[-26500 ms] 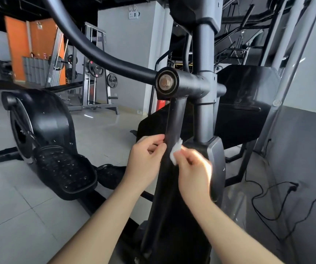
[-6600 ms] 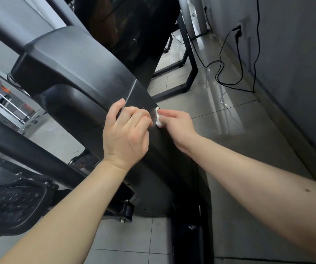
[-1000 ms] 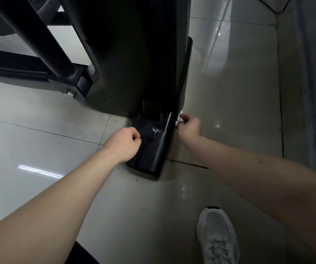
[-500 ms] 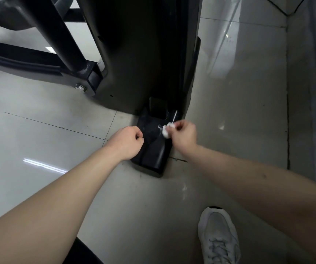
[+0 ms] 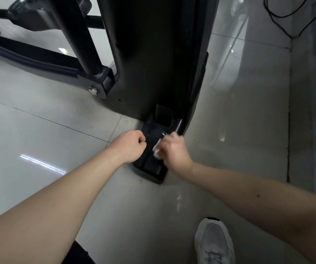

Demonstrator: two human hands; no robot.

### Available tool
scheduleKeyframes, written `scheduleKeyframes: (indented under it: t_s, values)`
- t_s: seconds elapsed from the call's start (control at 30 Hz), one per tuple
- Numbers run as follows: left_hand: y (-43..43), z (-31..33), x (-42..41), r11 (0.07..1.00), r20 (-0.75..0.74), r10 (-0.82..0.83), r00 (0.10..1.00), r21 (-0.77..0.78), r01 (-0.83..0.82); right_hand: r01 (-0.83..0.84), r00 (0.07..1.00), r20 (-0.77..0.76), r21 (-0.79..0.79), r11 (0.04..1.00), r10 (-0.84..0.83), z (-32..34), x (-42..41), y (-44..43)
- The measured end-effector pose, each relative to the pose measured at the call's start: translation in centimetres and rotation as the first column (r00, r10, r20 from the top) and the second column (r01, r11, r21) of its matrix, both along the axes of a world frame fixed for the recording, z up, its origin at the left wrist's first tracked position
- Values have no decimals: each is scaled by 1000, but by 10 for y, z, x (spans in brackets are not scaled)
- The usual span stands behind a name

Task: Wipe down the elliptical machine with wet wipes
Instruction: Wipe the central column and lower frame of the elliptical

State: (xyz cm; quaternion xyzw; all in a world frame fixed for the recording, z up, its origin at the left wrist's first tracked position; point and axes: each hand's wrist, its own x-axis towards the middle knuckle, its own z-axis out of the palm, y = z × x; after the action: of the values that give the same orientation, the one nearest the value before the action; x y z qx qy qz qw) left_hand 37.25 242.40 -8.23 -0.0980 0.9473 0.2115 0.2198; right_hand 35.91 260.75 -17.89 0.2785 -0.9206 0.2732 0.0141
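Floor tiles (image 5: 39,130) below, curled right hand (image 5: 174,151) presses wet wipe (image 5: 156,149) against elliptical foot (image 5: 149,168).

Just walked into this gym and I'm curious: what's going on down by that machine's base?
A person is wiping the elliptical machine's black base foot on the tiled floor. Their right hand holds a white wet wipe against the foot's top; the left hand, curled and holding nothing visible, sits at its left edge.
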Motion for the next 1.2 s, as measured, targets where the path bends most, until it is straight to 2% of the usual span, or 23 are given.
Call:
scheduleKeyframes:
  t_s: [0.1, 0.17, 0.3, 0.37, 0.43, 0.5, 0.57, 0.67, 0.73, 0.8, 0.9, 0.97, 1.07, 1.2]
  values:
    - [-4, 1, 0, 1000, 14, 12, 1000, -2, -12, 189, 980, -60, -7, 982, -189, 4, -53, 18]
    - [-6, 1, 2, 1000, 12, 16, 1000, -11, -16, 174, 979, -111, 35, 984, -170, 4, -55, 21]
    - [-11, 0, -1, 1000, 10, 22, 1000, -14, -22, 9, 985, -174, 97, 995, 8, -8, -8, 31]
    - [-13, -1, -2, 1000, 9, 23, 1000, -9, -23, -164, 981, -94, 91, 982, 173, -15, 27, 36]
    - [-14, -3, -2, 1000, 13, 24, 1000, -7, -24, -350, 934, -20, 159, 923, 357, -18, 58, 35]
    - [-15, -5, -2, 1000, 23, 25, 999, -7, -25, -439, 887, -18, 275, 855, 461, -17, 60, 34]
    - [-17, -7, -2, 1000, 30, 23, 999, -9, -23, -388, 902, -38, 363, 847, 430, -15, 33, 28]
    - [-19, -7, -3, 999, 41, 30, 999, -17, -29, -205, 969, -32, 452, 868, 246, 0, -12, 19]
    - [-21, -7, -3, 999, 44, 42, 998, -16, -42, -179, 980, 15, 491, 853, 197, 5, -9, 13]
    - [-23, -7, -4, 999, 41, 46, 998, -9, -45, -258, 964, 60, 466, 846, 261, 4, 14, 13]
    - [-26, -7, -4, 999, 36, 50, 998, 0, -50, -406, 906, 107, 496, 768, 410, 0, 43, 24]
    - [-27, -6, -5, 999, 35, 48, 998, 4, -48, -387, 905, 63, 533, 753, 421, 2, 35, 29]
    - [-29, -4, -8, 998, 38, 53, 998, 12, -54, -274, 937, -14, 593, 757, 349, 9, 3, 27]
    - [-32, -4, -9, 997, 43, 73, 996, 9, -74, -226, 963, 51, 693, 685, 266, 20, -20, 3]
